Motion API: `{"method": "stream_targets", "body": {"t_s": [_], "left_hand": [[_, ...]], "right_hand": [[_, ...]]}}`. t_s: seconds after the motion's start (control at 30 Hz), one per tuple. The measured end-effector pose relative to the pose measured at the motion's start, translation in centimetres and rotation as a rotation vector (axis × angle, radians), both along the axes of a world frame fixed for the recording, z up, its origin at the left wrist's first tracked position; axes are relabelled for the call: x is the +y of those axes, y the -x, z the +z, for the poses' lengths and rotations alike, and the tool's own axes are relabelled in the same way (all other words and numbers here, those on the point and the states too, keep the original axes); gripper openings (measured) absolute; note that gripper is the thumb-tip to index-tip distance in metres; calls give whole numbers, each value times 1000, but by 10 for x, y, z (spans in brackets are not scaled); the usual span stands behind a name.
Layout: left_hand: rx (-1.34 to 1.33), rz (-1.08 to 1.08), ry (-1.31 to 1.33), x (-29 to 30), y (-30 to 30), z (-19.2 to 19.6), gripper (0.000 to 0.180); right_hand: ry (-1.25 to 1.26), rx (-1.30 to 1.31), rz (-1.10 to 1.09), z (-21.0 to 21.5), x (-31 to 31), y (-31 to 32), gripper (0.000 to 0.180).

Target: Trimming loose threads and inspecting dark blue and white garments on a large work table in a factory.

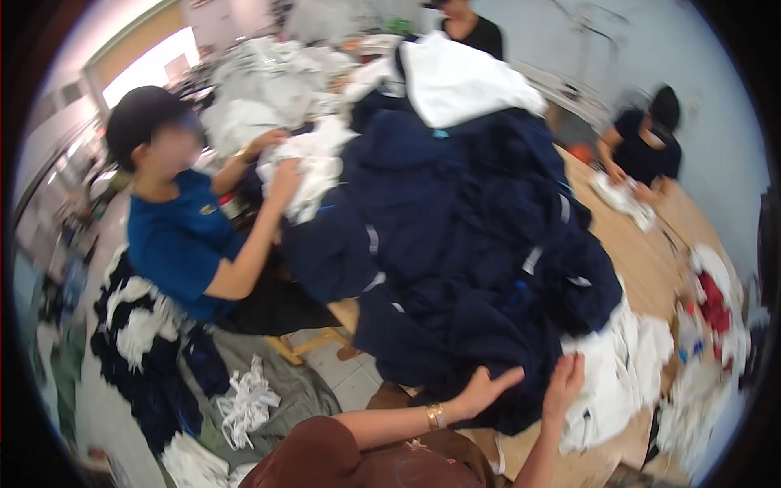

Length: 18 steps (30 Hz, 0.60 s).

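Both hands are working the near edge of the navy garment pile (pixel 464 244), which is sitting on the wooden tabletop (pixel 651 260) and filling most of the view. Left hand (pixel 486 389) is lying palm-down against the pile's lower hem, fingers spread and open, thumb sticking out toward 2 o'clock, gripping nothing. Right hand (pixel 564 382) is just beside it at 3 o'clock, fingers extended upward and flat on the navy cloth where it is meeting the white garments (pixel 614 382); open too, no pinch visible. The pile is lying at 12 o'clock from both hands, its bulk running from 11 to 5 o'clock across the tabletop; both hands are touching it, neither nearer. A person in a blue shirt (pixel 183 240) at 10 o'clock is pulling at white cloth (pixel 305 175). More garments are lying on the floor (pixel 244 403) at 8 o'clock.
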<state>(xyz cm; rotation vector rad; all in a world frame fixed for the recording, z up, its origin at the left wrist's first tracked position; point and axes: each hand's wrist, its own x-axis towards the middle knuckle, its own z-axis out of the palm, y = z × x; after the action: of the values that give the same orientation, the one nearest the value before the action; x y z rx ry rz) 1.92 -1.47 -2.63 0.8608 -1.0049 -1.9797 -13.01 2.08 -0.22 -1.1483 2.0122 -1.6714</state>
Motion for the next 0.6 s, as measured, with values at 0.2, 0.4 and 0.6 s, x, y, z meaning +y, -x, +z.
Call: {"method": "stream_targets", "body": {"t_s": [0.2, 0.4, 0.6], "left_hand": [[-607, -501, 887, 21, -13, -83, 63], [-682, -714, 854, 12, -10, -77, 72], [-658, -781, 764, 5, -22, -33, 74]], "right_hand": [[-43, -41, 155, -38, -13, 2, 26], [-158, 142, 203, -30, -21, -35, 28], [-117, 137, 203, -30, -21, -38, 31]]}}
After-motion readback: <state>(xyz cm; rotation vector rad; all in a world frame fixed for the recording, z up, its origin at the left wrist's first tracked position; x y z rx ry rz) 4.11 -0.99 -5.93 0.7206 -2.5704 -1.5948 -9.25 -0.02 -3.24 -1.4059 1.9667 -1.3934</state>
